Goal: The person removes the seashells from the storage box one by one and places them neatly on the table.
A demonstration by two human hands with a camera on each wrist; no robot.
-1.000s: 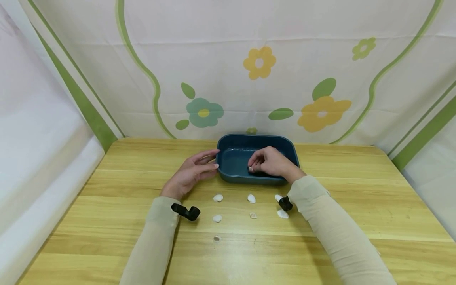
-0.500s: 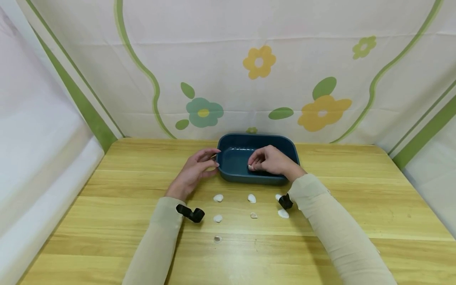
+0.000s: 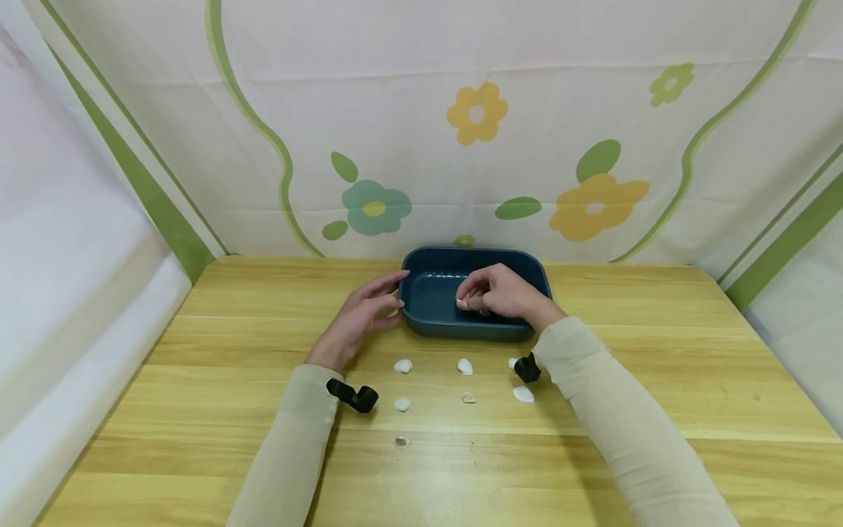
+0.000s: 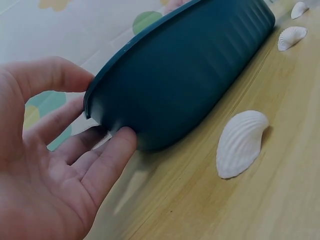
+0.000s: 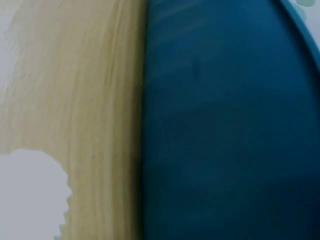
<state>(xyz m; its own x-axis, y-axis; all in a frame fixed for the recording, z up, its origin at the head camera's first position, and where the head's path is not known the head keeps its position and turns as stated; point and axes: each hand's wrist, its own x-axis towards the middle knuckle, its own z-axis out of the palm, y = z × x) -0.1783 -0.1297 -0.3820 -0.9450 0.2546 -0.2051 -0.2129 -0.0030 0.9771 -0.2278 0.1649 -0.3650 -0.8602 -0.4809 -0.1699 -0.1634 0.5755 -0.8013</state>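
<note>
A dark blue rectangular tray (image 3: 470, 331) stands at the back of the table. My left hand (image 3: 352, 322) is at its left end, loosely bent fingertips touching the outer wall and rim; the left wrist view shows these fingers (image 4: 107, 162) against the tray. Inside the tray, my right hand (image 3: 500, 294) has its thumb and fingertips curled together. Something small and greyish (image 3: 485, 312) shows under it, too hidden to identify. Whether the fingertips hold anything cannot be seen. In front lie several white seashells, among them a ribbed shell (image 4: 242, 144) and a small shell (image 3: 402, 404).
The wooden table (image 3: 230, 410) ends at a flower-patterned cloth (image 3: 296, 110) behind the tray. A scalloped shell (image 5: 32, 195) lies close to the tray in the right wrist view. Another shell (image 3: 512, 363) is partly covered by the right wrist's black camera mount (image 3: 527, 368).
My right hand has risen slightly inside the tray, and the greyish thing below it has come into sight. My left hand shifted a little at the tray's end. The shells on the table stay put.
</note>
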